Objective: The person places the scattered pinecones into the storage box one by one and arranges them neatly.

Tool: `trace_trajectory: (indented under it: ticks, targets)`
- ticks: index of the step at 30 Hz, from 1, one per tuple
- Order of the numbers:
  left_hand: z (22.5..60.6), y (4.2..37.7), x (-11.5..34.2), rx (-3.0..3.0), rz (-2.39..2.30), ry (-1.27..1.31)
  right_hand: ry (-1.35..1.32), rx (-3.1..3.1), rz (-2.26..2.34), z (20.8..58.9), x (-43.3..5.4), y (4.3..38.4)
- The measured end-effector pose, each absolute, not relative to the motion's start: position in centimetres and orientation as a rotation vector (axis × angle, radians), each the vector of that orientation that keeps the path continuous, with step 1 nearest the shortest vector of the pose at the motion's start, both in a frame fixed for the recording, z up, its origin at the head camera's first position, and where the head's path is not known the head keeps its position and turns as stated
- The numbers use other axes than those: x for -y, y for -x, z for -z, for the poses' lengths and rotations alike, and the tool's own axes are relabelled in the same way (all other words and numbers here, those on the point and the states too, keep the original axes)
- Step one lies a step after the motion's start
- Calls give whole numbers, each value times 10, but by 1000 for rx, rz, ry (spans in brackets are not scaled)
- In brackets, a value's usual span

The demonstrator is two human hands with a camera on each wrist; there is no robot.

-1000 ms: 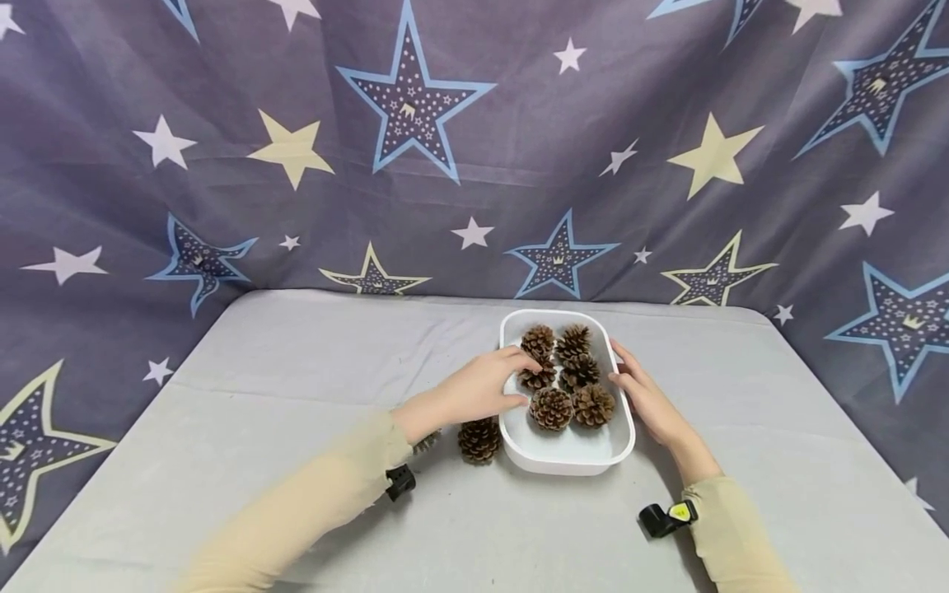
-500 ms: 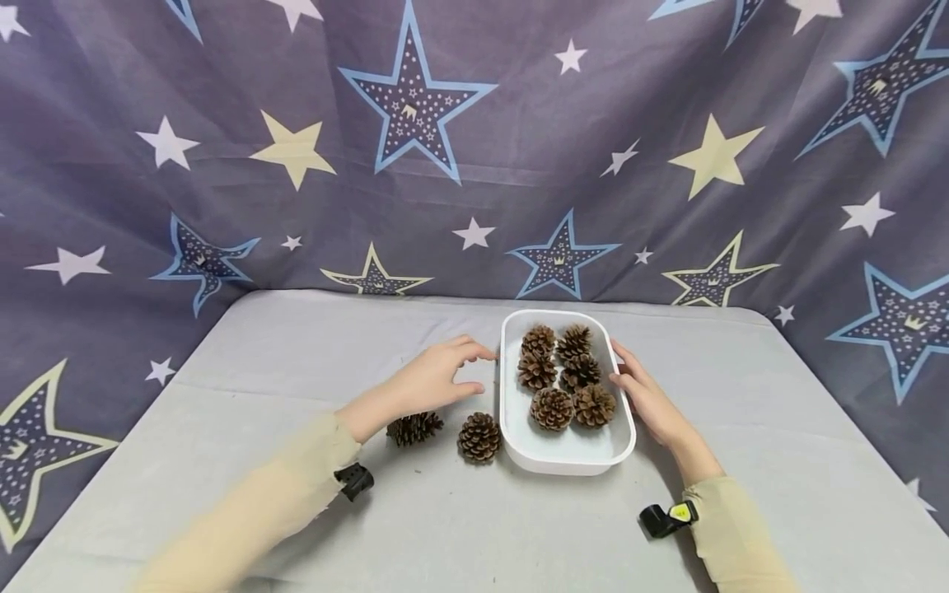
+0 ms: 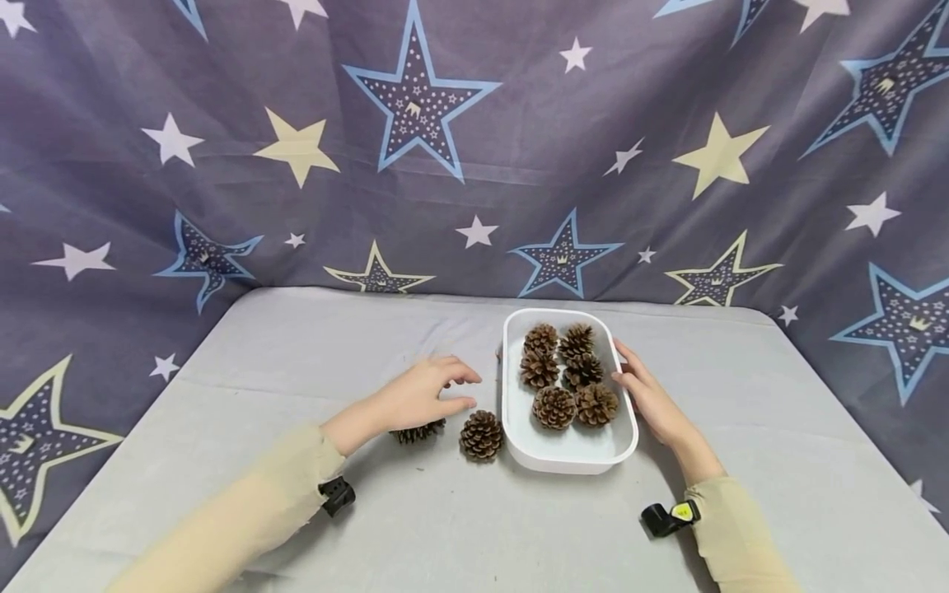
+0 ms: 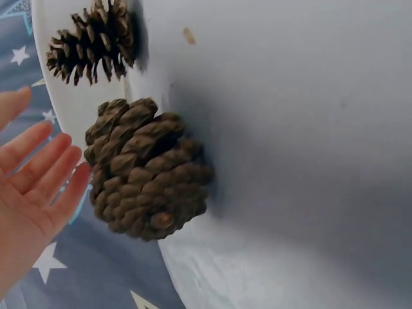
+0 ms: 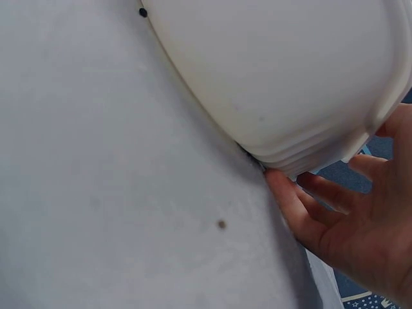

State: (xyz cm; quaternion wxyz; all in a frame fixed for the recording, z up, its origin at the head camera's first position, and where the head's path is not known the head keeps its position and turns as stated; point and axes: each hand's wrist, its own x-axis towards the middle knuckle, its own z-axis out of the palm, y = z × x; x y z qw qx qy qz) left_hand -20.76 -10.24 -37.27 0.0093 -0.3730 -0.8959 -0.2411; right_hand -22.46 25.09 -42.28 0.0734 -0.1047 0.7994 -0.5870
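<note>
A white rectangular tub (image 3: 567,453) holds several brown pine cones (image 3: 554,408) in two rows. My right hand (image 3: 652,408) holds the tub's right side, thumb at the rim and fingers against the outer wall; the right wrist view shows its fingers (image 5: 302,209) low on that wall. My left hand (image 3: 417,394) hovers left of the tub, fingers spread and holding nothing. Beneath it lies a pine cone (image 3: 418,432), partly hidden by the hand and large in the left wrist view. Another pine cone (image 3: 481,436) lies on the table beside the tub's left wall.
A light grey cloth covers the table (image 3: 563,535). Behind it hangs a dark curtain (image 3: 519,206) printed with stars. Small brown crumbs lie on the cloth near the loose cones. Each forearm wears a black wrist device (image 3: 667,519).
My left hand has drawn back from inside the tub to the left, over the loose pine cones, leaving a cone in the tub. My right hand stays at the tub's side.
</note>
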Motion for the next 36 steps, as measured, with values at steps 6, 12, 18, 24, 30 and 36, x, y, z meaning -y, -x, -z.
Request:
trace_trajectory:
  ticks: [6, 12, 18, 24, 30, 36]
  targets:
    - [378, 205, 96, 2795, 847, 1228, 317, -2400, 1764, 422, -251, 224]
    - [383, 203, 89, 2853, 881, 1261, 316, -2396, 1765, 423, -251, 224]
    - [387, 201, 86, 2859, 849, 1286, 321, -2388, 1774, 423, -251, 224]
    - [389, 201, 85, 2850, 842, 1295, 322, -2393, 1769, 422, -251, 225]
    - [391, 200, 85, 2858, 811, 1329, 318, -2388, 1756, 423, -250, 225]
    - [392, 199, 85, 2852, 806, 1343, 327, -2386, 1771, 423, -251, 225]
